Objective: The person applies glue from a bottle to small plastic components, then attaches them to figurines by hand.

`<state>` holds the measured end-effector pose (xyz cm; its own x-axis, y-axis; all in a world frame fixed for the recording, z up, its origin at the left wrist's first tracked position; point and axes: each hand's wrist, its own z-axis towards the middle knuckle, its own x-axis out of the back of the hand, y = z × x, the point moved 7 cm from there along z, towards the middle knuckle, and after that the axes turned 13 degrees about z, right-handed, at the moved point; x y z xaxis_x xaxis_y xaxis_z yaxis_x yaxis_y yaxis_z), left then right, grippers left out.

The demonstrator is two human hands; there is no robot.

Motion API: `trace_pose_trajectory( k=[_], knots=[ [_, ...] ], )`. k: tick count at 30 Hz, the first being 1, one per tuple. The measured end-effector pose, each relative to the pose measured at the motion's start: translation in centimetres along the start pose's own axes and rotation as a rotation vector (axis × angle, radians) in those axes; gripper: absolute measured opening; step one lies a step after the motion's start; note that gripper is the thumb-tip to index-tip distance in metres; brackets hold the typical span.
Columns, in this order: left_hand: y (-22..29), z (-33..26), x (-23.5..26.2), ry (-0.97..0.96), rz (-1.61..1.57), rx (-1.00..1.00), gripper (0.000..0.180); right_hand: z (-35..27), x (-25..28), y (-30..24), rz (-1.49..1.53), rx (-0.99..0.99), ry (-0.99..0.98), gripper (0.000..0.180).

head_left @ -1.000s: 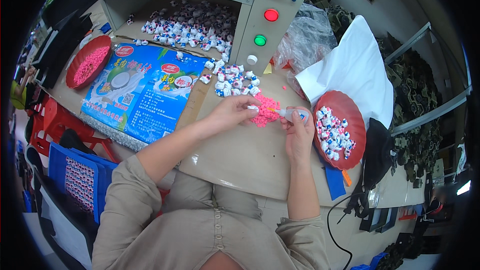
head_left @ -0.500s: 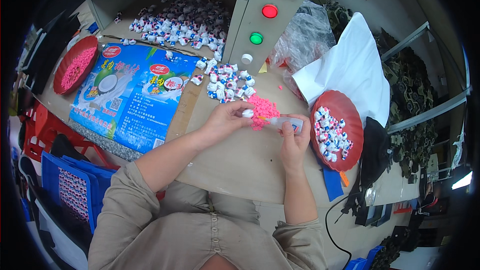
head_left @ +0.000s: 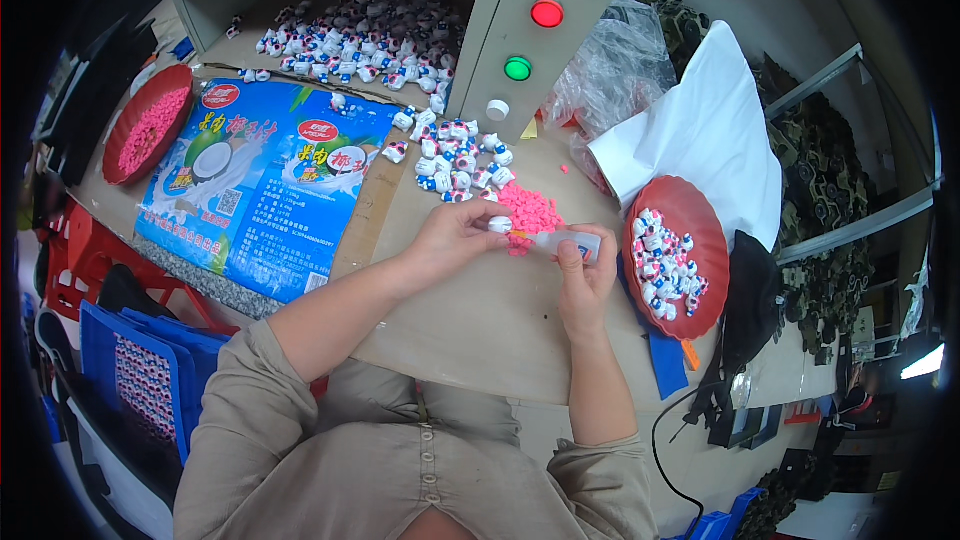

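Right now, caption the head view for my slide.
Left hand holding a white piece, right hand a bottle, near pink pieces.

Tan tabletop (head_left: 470, 330) with 2 red bowls (head_left: 708, 225), pink pieces (head_left: 532, 208), white-and-blue figurines (head_left: 460, 158) and blue cardboard (head_left: 262, 205)

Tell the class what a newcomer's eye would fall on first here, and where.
Probably the bright pink heap near the centre, by the left hand holding a small white piece and the right hand holding a squeeze bottle. Next, the red button and green button on the grey machine above, then the blue printed sheet at left.
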<state>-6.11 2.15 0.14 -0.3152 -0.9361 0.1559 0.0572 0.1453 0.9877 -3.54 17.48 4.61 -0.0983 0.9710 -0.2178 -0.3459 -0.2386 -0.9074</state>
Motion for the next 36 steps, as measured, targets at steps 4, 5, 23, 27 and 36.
trace_pose_trajectory(
  k=[4,5,23,27,36],
  knots=[
    [-0.03,-0.02,-0.09,-0.006,-0.015,0.0,0.032,-0.06,-0.08,-0.07,-0.004,-0.015,0.0,0.022],
    [0.0,-0.03,-0.1,-0.006,-0.016,0.001,0.032,-0.07,-0.11,0.01,0.008,-0.034,-0.004,0.021],
    [0.44,-0.26,-0.16,-0.017,0.023,0.009,0.032,-0.12,-0.67,-0.81,-0.16,0.123,-0.043,0.02],
    [0.32,-0.25,-0.14,-0.018,-0.019,0.012,0.032,-0.08,-0.41,-0.67,-0.16,0.127,-0.032,0.02],
    [-0.06,-0.17,-0.18,-0.018,0.002,0.029,0.031,-0.07,-0.49,-0.7,-0.128,0.126,-0.021,0.02]
  ],
)
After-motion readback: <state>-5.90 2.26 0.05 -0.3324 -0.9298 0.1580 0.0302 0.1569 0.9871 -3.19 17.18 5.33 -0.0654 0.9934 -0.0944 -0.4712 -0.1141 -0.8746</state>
